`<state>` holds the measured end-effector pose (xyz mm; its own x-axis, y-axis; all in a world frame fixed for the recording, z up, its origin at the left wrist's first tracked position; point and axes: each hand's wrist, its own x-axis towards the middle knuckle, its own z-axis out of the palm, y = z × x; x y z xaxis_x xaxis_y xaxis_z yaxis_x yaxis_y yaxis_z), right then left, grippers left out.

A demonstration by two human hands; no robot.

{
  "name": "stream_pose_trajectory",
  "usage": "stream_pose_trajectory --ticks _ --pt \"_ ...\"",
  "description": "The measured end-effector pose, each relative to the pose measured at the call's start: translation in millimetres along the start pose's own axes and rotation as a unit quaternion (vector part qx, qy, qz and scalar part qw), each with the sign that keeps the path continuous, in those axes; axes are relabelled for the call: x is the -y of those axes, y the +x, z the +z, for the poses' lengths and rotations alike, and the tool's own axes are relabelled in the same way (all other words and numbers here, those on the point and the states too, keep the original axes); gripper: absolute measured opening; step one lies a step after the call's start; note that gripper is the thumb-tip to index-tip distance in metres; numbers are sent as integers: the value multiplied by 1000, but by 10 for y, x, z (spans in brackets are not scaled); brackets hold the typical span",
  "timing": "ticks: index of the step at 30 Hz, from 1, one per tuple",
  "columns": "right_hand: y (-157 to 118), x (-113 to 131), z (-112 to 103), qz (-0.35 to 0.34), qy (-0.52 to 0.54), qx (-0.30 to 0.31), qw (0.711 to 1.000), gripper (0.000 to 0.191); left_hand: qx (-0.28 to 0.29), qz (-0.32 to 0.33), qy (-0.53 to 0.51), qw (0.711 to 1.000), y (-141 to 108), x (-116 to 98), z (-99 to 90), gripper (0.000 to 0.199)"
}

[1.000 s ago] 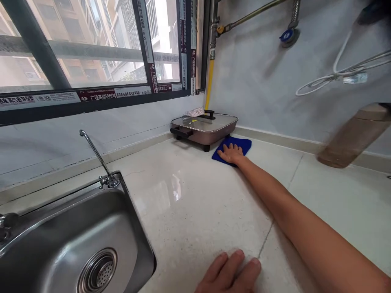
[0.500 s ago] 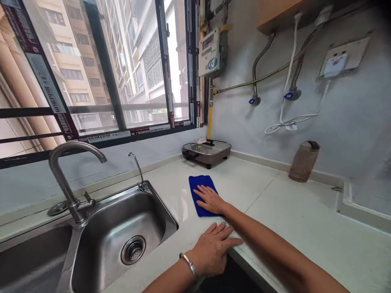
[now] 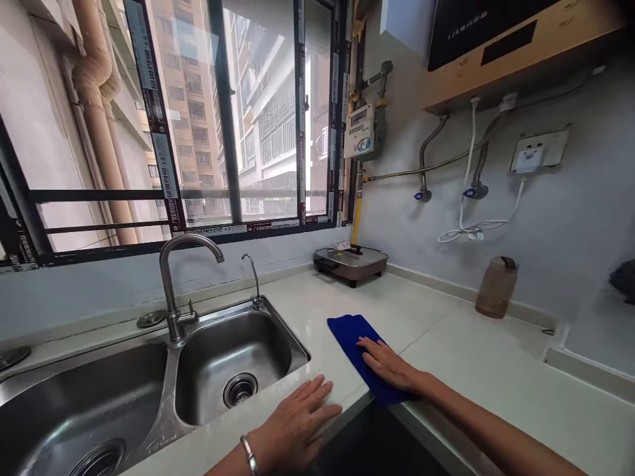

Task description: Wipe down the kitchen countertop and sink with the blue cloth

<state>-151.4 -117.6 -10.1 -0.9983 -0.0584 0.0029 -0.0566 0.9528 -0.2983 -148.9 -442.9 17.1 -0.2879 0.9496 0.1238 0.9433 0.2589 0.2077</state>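
Note:
A dark blue cloth [image 3: 347, 334] lies spread on the white countertop [image 3: 317, 301], its near end hanging past the front edge. My right hand [image 3: 389, 363] rests flat on this cloth, fingers stretched toward the window. To its left, my left hand [image 3: 300, 420] is at the counter's front edge beside the sink, fingers extended and thumb apart, holding nothing. A silver bracelet [image 3: 249, 455] circles the left wrist.
Left of my hands is a steel double sink [image 3: 171, 390] with a tall faucet [image 3: 171, 284] and a small thin tap [image 3: 255, 281]. An electric pan with a lid [image 3: 351, 261] stands in the corner. A brown bottle [image 3: 496, 287] is by the right wall, below hoses and a plugged-in cord.
My right hand and the cloth have come nearer the counter's front edge, so the cloth now overhangs it. My left hand has shifted left. The view has turned left and up.

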Motion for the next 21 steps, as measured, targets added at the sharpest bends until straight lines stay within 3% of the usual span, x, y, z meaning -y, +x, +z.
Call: stream_pose_trajectory --ticks 2,4,9,13,17,21 --pt "99 146 102 73 -16 -22 997 71 2 6 -19 1000 -19 5 5 76" --pt "218 280 197 97 -52 -39 993 75 8 -2 -46 999 -14 13 27 78" --pt "500 499 226 17 -106 -25 994 73 8 -27 -93 995 25 84 127 79" --pt "781 685 193 -15 -120 -17 993 77 -18 -1 -120 993 52 224 290 78" --pt "1199 940 265 -31 -130 -10 991 79 -42 48 -149 987 74 356 445 72" --pt "1709 1167 346 -27 -144 -3 989 73 -58 71 -115 989 98 431 597 62"
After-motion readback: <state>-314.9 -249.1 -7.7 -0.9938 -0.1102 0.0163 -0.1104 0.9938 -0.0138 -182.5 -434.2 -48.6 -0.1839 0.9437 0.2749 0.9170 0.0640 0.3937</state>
